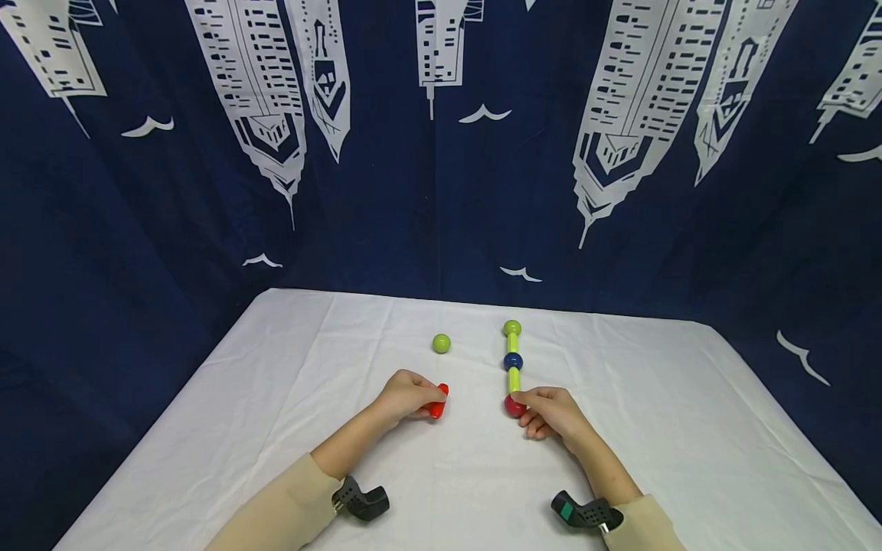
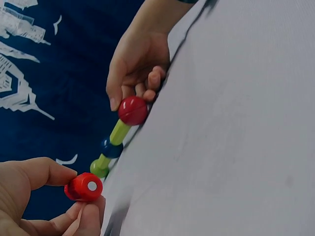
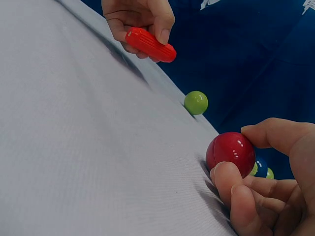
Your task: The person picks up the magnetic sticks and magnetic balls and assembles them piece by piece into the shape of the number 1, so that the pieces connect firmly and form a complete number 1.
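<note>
A short red rod (image 1: 439, 402) is pinched between the thumb and fingers of my left hand (image 1: 408, 398); in the left wrist view its end shows a pale round disc. My right hand (image 1: 556, 415) holds a dark red ball (image 3: 230, 154) between thumb and fingers. That ball is the near end of a straight chain: a yellow-green rod (image 1: 514, 379), a blue ball (image 1: 513, 361), another yellow-green rod (image 1: 512, 343) and a green ball (image 1: 512, 327) at the far end. Beyond my left hand a loose green ball (image 1: 442, 343) sits on the white cloth.
A white cloth covers the table (image 1: 289, 413). Behind its far edge hangs a dark blue curtain (image 1: 386, 229) with white building and bird prints. A black wrist device (image 1: 361, 501) is on the left arm and another (image 1: 586, 513) on the right.
</note>
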Tool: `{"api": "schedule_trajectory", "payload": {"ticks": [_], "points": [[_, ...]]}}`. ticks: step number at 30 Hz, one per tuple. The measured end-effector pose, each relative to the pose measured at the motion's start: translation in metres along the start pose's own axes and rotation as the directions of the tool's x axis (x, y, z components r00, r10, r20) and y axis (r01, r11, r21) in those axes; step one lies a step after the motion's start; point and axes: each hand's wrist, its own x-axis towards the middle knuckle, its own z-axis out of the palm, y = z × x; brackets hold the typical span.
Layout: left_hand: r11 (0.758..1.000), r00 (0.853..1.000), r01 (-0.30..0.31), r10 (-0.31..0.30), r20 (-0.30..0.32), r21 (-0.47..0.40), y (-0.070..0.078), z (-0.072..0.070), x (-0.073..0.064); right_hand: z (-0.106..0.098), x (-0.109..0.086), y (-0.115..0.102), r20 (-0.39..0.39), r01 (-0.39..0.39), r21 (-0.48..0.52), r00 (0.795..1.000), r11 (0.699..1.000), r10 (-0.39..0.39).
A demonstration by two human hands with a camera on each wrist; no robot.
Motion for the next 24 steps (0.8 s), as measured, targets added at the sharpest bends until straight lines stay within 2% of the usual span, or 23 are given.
{"api": "schedule_trajectory", "payload": {"ticks": [11,24], "points": [[0.999,0.994,-0.014,0.020,0.106,-0.050,0.007,0.032,-0.005,-0.001,0.001,0.000,-0.001,0.001,0.006,1.000,1.000,-0.001],[0.995,0.983,-0.003,0.022,0.180,-0.102,0.011,0.062,-0.012,-0.001,0.002,0.003,0.008,0.010,-0.011,1.000,1.000,-0.010]]}}
